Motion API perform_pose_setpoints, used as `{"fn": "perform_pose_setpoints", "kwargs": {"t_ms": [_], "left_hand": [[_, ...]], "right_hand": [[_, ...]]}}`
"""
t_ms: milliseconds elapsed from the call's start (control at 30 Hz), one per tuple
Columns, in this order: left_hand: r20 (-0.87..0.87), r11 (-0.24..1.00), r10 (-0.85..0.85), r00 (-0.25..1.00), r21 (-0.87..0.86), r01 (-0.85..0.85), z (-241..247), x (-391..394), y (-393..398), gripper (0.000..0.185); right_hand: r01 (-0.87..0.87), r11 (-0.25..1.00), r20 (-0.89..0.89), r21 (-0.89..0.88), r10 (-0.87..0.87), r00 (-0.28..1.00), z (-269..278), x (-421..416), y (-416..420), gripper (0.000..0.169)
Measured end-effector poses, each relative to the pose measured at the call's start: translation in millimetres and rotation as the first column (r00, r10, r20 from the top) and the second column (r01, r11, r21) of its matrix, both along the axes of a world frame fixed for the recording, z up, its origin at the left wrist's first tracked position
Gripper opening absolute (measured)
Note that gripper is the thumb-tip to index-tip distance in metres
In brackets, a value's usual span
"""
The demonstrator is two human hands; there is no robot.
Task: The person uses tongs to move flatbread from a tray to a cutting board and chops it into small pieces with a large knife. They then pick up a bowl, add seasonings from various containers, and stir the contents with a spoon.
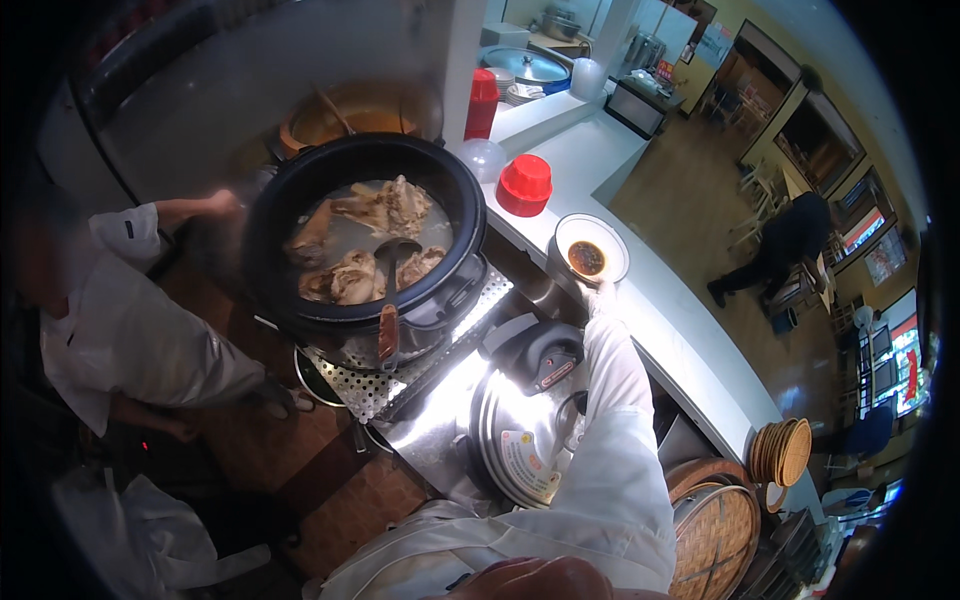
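My right hand [598, 292] grips the lower rim of a white-lined bowl [613, 244], which holds dark brown sauce [586, 257] with small bits in it. The bowl is at the near edge of the white counter; whether it rests there is unclear. To its left, a large black pot [478, 202] holds pale broth and several big chunks of bone-in meat [386, 206]. A ladle [388, 300] leans in the pot, its wooden handle over the rim. A red plastic container [525, 185] stands beyond the bowl. My left hand is out of view.
A co-worker in white [142, 330] stands left, one hand near the pot. A steel lid [510, 442] with a dark handle lies below my right arm. Woven coasters [780, 450] and a bamboo steamer lid [712, 540] are at lower right. Another person [787, 240] bends over in the dining area.
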State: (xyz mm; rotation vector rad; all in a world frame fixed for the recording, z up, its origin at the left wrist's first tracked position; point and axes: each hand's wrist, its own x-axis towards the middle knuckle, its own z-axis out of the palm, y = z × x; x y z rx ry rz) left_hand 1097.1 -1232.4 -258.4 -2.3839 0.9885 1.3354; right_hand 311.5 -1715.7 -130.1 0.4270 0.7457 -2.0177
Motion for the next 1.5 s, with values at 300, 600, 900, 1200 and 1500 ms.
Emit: {"fn": "perform_pose_setpoints", "kwargs": {"t_ms": [300, 600, 900, 1200, 1500], "left_hand": [[-0.034, 1.000, 0.000, 0.999, 0.015, 0.001, 3.8, -5.4, -19.6, 0.020], [-0.103, 0.995, -0.097, 0.990, -0.007, 0.097, -15.3, 6.8, -50.2, 0.021], [-0.222, 0.937, -0.350, 0.910, -0.106, 0.334, -60.8, 22.8, -92.8, 0.022], [-0.497, 0.939, -0.323, 0.806, -0.063, 0.338, -151.9, 29.5, -148.0, 0.031], [-0.479, 0.532, -0.741, 0.470, 0.007, 0.847, -131.2, -38.8, -146.1, 0.022]], "right_hand": [[-0.191, 0.981, -0.170, -0.023, 0.184, 0.968, -76.3, -56.3, -27.2, 0.052], [-0.075, 0.940, -0.416, 0.333, 0.218, 0.883, 7.5, -31.2, 64.1, 0.035], [-0.177, 0.957, -0.916, 0.230, 0.274, 0.293, 133.6, 158.5, 261.5, 0.022], [0.115, 0.942, -0.874, 0.315, 0.241, 0.422, 193.4, 321.7, 481.1, 0.016], [0.575, 0.754, -0.939, 0.319, 0.167, 0.302, 198.6, 386.8, 679.2, 0.013]]}}
